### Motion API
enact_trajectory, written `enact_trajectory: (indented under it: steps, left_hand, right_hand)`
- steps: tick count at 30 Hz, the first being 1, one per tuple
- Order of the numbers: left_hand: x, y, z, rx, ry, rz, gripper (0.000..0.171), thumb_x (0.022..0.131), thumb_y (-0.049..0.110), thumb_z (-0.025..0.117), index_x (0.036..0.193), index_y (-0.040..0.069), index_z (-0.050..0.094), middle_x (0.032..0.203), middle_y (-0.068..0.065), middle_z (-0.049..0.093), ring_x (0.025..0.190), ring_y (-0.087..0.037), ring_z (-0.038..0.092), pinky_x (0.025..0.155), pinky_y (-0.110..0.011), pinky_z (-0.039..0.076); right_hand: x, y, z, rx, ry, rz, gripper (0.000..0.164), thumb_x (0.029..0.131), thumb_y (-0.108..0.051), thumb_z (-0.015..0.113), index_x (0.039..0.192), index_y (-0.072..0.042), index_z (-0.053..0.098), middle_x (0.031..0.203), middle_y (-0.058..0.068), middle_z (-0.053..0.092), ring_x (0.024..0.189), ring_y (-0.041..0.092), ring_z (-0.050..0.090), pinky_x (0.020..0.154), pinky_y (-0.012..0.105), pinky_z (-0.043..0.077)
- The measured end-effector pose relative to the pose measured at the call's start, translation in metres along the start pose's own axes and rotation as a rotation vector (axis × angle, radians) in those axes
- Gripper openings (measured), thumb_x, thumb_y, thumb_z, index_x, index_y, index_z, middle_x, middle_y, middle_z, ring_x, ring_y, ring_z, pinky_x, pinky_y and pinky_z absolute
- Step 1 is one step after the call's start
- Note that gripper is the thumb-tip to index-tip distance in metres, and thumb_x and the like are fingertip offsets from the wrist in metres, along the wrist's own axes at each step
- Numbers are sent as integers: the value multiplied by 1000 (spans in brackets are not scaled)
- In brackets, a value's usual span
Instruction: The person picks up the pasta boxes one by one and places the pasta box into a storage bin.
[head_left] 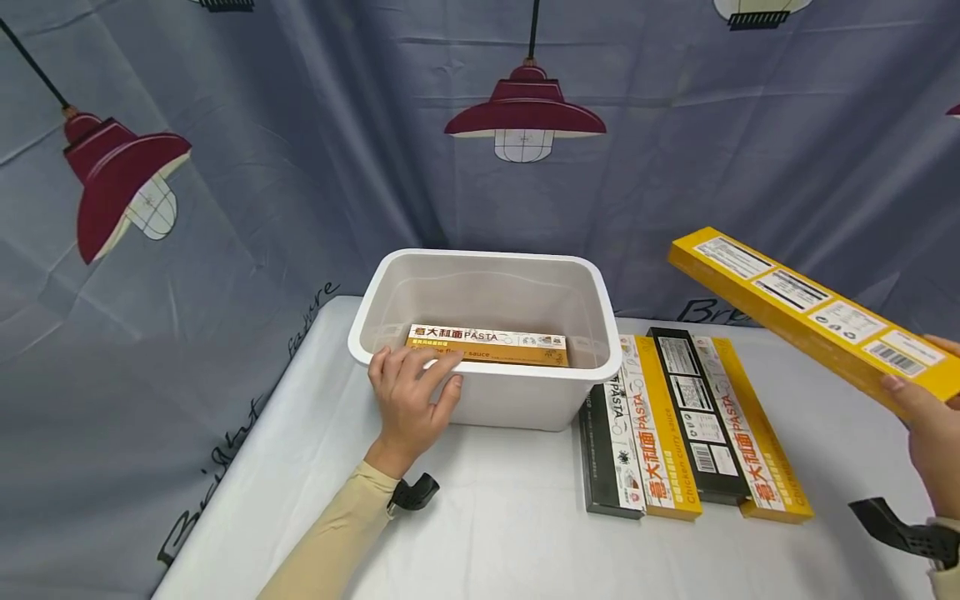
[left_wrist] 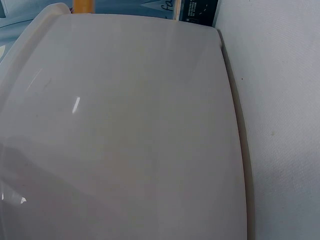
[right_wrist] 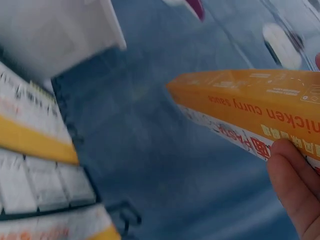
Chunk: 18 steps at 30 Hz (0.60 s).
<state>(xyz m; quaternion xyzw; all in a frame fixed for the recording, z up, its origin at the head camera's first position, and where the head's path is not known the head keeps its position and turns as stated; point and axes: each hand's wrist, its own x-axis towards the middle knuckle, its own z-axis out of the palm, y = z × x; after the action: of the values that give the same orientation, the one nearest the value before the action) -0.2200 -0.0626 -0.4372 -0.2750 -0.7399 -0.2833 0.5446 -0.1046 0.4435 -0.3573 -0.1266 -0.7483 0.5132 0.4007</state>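
- Right hand (head_left: 933, 433): gripping a yellow box (head_left: 817, 312), held up in the air right of the bin (head_left: 528, 392), above the table (head_left: 510, 542). Thumb on the near edge; hand and box end are cut off at the head view's right edge, fingers mostly hidden.
- Held box, two faces: the head view gives label panels and a barcode; the right wrist view gives the "chicken curry sauce" and PASTA lettering, upside down.
- Left hand (head_left: 411, 400): on the bin's front rim, left part, fingers laid over it, thumb lower – can't tell whether it actually grips.
- Left wrist view: hand out of sight; bin wall fills most of it, slivers of orange and black at the top edge.
- Inside the bin: one pasta box (head_left: 487, 346), its lower part hidden by the front rim; whether more lies beneath can't be made out.
- Right of the bin: row of four boxes (head_left: 697, 417), black and yellow alternating; the bin corner covers part of the leftmost. Blurred in the right wrist view.
- Backdrop (head_left: 315, 167): printed lamps, some cropped; lettering on the right partly behind the held box.
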Motion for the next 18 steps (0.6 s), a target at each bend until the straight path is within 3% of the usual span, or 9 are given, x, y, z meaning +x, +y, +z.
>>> enact_trajectory:
  steps: [2, 6, 10, 14, 16, 18]
  left_hand:
    - [0, 0, 0, 1, 0, 2, 24, 97, 29, 58, 101, 16, 77, 92, -7, 66, 93, -28, 52, 96, -53, 26]
    - [0, 0, -1, 7, 1, -3, 24, 97, 29, 58, 101, 16, 77, 91, -6, 66, 92, -27, 52, 96, -53, 26]
    - [0, 1, -1, 14, -1, -4, 24, 97, 28, 58, 101, 16, 77, 91, -6, 66, 92, -27, 53, 95, -54, 27]
    - [1, 1, -1, 15, -3, 2, 24, 96, 29, 58, 101, 17, 77, 91, -6, 66, 92, -27, 53, 95, -53, 28]
    - [2, 0, 0, 14, -3, 5, 24, 96, 29, 58, 101, 17, 77, 91, -6, 66, 92, -28, 54, 95, -53, 27]
    - [3, -1, -1, 11, -3, 5, 24, 96, 29, 58, 102, 16, 77, 92, -6, 66, 92, -28, 55, 95, -53, 27]
  right_hand:
    - [5, -20, 14, -47, -42, -3, 61, 90, 18, 57, 142, -13, 55, 121, -13, 54, 108, 2, 53, 84, -1, 44]
    - [16, -48, 45, -15, -147, -55, 62, 84, 20, 61, 135, -15, 59, 117, -11, 54, 103, 3, 53, 83, 0, 45]
    - [19, -66, 75, -36, -268, -172, 63, 81, 16, 65, 135, -17, 61, 117, -13, 56, 100, 4, 54, 82, 1, 46]
    - [17, -78, 103, 154, -406, -207, 60, 78, 16, 65, 130, -13, 64, 118, -6, 61, 96, 9, 57, 80, 4, 49]
    - [17, -83, 117, 179, -457, -211, 58, 78, 16, 65, 128, -14, 65, 117, -6, 62, 95, 8, 58, 79, 5, 50]
    - [18, -89, 131, 135, -499, -218, 57, 79, 14, 67, 130, -13, 63, 116, -9, 61, 95, 7, 59, 79, 5, 50]
